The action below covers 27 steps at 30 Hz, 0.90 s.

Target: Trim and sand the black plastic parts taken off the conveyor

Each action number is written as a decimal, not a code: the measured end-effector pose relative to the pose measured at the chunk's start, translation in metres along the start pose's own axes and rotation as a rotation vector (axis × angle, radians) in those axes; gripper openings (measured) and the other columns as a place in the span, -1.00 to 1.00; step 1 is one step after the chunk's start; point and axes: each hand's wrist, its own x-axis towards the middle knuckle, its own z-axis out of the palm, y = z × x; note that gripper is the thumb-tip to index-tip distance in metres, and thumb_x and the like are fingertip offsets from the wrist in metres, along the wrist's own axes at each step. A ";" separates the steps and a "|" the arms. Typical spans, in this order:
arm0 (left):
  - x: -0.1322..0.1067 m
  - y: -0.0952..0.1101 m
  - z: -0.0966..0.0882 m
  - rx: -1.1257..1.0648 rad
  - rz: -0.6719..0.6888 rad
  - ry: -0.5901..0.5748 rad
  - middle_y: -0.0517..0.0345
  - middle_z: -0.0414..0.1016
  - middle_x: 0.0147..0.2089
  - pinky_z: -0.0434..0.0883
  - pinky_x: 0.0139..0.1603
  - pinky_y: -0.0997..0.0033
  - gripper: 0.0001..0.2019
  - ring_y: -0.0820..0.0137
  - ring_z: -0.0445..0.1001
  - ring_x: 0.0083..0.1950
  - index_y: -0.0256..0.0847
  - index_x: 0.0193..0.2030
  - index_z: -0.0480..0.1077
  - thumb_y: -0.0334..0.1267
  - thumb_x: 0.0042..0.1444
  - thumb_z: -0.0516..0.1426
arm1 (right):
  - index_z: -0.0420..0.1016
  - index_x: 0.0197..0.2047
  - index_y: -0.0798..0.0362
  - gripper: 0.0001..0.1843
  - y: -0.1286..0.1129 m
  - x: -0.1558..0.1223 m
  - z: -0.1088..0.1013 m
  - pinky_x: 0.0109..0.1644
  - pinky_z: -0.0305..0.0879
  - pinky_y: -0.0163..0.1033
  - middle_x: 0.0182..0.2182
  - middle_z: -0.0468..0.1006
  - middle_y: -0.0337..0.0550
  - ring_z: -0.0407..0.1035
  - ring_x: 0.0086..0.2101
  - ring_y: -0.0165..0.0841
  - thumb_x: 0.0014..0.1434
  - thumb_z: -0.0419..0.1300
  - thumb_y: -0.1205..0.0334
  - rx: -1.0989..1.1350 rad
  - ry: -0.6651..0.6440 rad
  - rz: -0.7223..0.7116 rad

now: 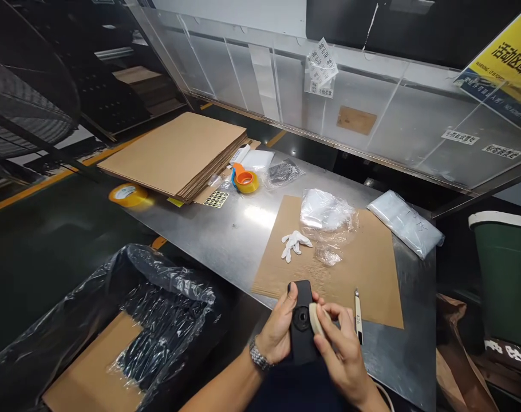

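My left hand point(278, 329) is closed around a flat black rectangular part point(304, 342) with a raised round ring in its middle, held over the near edge of the table. Against the right side of this part, my right hand point(341, 343) grips a cream-coloured round disc point(315, 320) between thumb and fingers. Whether the disc touches the ring I cannot tell. Just right of my right hand lies a slim utility knife point(358, 317), partly on the cardboard sheet point(367, 274). A crumpled white glove point(295, 245) rests on that sheet beyond my hands.
Crumpled clear plastic point(327, 212) lies on the sheet. The metal table point(226, 240) also bears stacked cardboard point(178, 149), tape rolls point(247, 181) and a plastic-wrapped packet point(404, 223). A lined bin point(166, 269) with bagged parts stands left; a green bin point(505, 280) stands right.
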 end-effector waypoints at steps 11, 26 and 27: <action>-0.017 -0.004 0.001 0.406 0.068 0.233 0.09 0.46 -0.52 0.31 -0.47 0.47 -0.48 0.43 0.40 -0.51 -0.32 -0.45 0.42 0.17 0.02 -0.03 | 0.11 0.21 -0.06 -0.48 -0.008 0.023 0.003 -0.10 0.26 0.00 -0.07 0.25 0.01 0.18 -0.11 -0.23 0.17 0.01 0.32 0.005 -0.043 -0.149; 0.000 -0.012 -0.010 0.110 0.004 0.268 0.15 0.46 -0.33 0.32 -0.30 0.45 -0.52 0.41 0.44 -0.35 -0.20 -0.19 0.29 0.20 0.03 -0.06 | 0.22 0.14 0.05 -0.52 -0.030 0.028 -0.005 -0.16 0.29 -0.02 -0.16 0.30 0.04 0.19 -0.19 -0.21 0.11 0.03 0.34 -0.259 -0.250 -0.093; 0.002 -0.012 -0.011 0.060 -0.048 0.289 0.14 0.46 -0.33 0.32 -0.29 0.42 -0.49 0.38 0.45 -0.35 -0.20 -0.17 0.29 0.22 0.01 -0.06 | 0.21 0.14 0.05 -0.52 -0.033 0.026 -0.006 -0.15 0.28 -0.01 -0.16 0.30 0.04 0.19 -0.19 -0.21 0.11 0.03 0.33 -0.259 -0.286 -0.094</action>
